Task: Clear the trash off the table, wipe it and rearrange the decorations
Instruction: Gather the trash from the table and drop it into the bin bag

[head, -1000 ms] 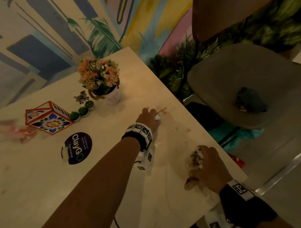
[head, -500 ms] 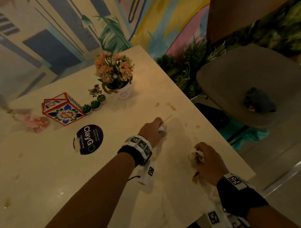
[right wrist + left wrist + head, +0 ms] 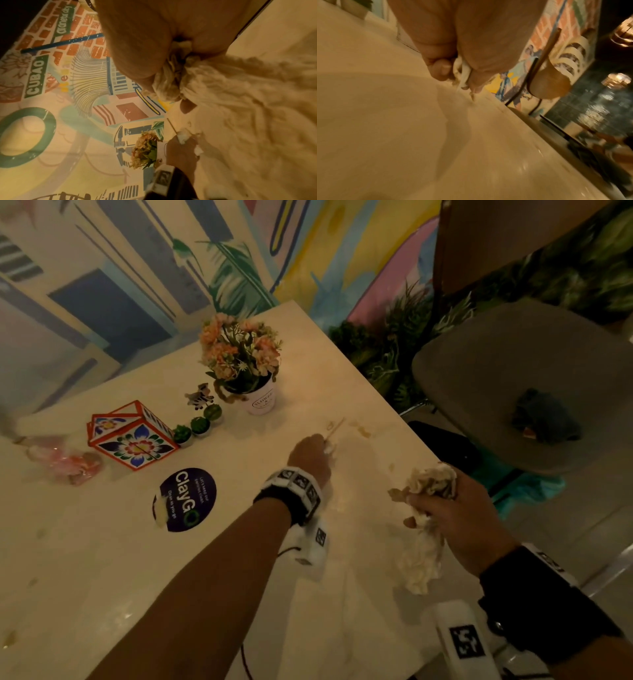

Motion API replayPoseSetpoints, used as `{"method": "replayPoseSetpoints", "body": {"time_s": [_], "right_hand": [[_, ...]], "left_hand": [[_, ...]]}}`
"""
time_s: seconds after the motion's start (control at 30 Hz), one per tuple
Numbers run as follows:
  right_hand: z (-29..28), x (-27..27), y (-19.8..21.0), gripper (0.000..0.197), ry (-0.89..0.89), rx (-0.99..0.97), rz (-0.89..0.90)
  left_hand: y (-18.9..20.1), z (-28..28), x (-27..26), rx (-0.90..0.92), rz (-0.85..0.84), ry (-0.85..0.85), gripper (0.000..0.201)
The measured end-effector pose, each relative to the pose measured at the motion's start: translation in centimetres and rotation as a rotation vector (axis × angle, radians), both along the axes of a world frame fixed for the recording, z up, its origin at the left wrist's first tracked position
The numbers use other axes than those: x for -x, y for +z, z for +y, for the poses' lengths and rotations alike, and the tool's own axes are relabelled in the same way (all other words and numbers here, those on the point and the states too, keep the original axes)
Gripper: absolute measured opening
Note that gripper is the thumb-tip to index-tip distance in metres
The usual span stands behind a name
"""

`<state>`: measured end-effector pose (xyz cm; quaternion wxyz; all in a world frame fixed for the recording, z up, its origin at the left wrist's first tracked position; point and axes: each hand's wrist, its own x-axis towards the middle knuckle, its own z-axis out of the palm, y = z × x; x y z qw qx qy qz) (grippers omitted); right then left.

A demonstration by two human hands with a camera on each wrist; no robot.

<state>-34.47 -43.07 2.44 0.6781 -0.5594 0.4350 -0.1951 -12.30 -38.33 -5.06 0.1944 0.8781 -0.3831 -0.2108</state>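
Note:
My left hand [image 3: 313, 451] is curled over the middle of the cream table [image 3: 102, 577], gripping a small white tissue scrap [image 3: 462, 71] and a thin wooden stick [image 3: 335, 429] that pokes out past the knuckles. My right hand [image 3: 445, 508] is lifted above the table's right edge, clutching a large wad of crumpled, stained tissue [image 3: 424, 542] that hangs down from the fist; the same wad [image 3: 197, 83] fills the right wrist view. Brown stains [image 3: 363, 431] mark the tabletop beyond the left hand.
At the back stand a flower pot [image 3: 262, 402], a small animal figurine [image 3: 200, 397], three tiny green plants [image 3: 200, 426] and a floral box [image 3: 132, 436]. A round ClayGo sticker [image 3: 186, 499] and pink wrapper [image 3: 65, 462] lie left. A grey chair [image 3: 513, 378] stands right.
My right hand has lifted the tissue wad up off the table. My left hand drew back slightly toward me, still gripping the scrap and stick.

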Motion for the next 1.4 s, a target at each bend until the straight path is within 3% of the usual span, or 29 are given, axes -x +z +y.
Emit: {"method": "replayPoseSetpoints", "body": {"time_s": [0.27,0.5,0.67,0.8,0.9,1.13,1.27,1.4], "right_hand": [[-0.4,3.0,-2.7,0.018,0.017,-0.064,0.070],[-1.0,3.9,-3.8,0.018,-0.001,0.036,0.171],[-2.8,4.7,-3.7,0.018,-0.016,0.023,0.212],[-2.5,5.3,-3.8,0.012,0.084,0.132,0.338],[-1.3,5.3,-3.5,0.030,0.224,0.202,0.498],[0.3,5.1,-6.4,0.050,0.526,0.369,0.739],[0.8,5.4,-7.1,0.026,0.612,0.504,0.764],[1.8,5.8,-6.9,0.019,0.670,0.576,0.764]], "left_hand": [[1.4,-4.1,-4.4,0.058,0.069,0.181,0.007],[0.5,-6.9,-4.2,-0.070,0.127,0.013,0.028],[0.4,-6.5,-3.8,-0.219,0.042,-0.143,0.051],[-0.4,-5.5,-2.5,-0.239,-0.116,-0.250,0.034],[-0.3,-5.2,-1.4,-0.230,-0.200,-0.271,0.026],[-0.3,-3.5,0.1,-0.228,-0.186,-0.220,0.028],[0.6,-1.3,-0.3,-0.079,-0.037,-0.068,0.020],[1.6,3.9,-3.0,0.098,0.178,0.194,0.014]]}}
